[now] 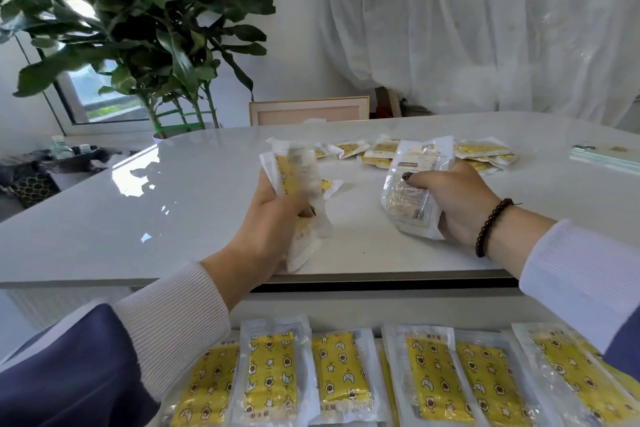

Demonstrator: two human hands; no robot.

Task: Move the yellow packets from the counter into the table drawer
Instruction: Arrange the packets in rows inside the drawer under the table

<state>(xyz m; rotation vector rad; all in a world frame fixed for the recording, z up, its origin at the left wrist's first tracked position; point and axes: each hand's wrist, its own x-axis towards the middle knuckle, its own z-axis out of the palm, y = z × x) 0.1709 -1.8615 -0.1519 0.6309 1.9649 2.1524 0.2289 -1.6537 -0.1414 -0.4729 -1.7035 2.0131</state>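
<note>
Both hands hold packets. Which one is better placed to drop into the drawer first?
Left, probably. The left hand and its packets sit at the counter edge above the drawer; the right hand is farther in.

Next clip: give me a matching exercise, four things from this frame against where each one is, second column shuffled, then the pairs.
Things:
1. left hand
2. right hand
3. packets in the drawer
4. loose packets

Places or states:
A. lying in a row below the counter edge
B. scattered on the far part of the counter
C. wears a dark bead bracelet, grips a packet showing its clear printed back
D. grips a blurred bunch of packets showing a yellow strip

Pairs: 1-D, 2-C, 3-A, 4-B
</note>
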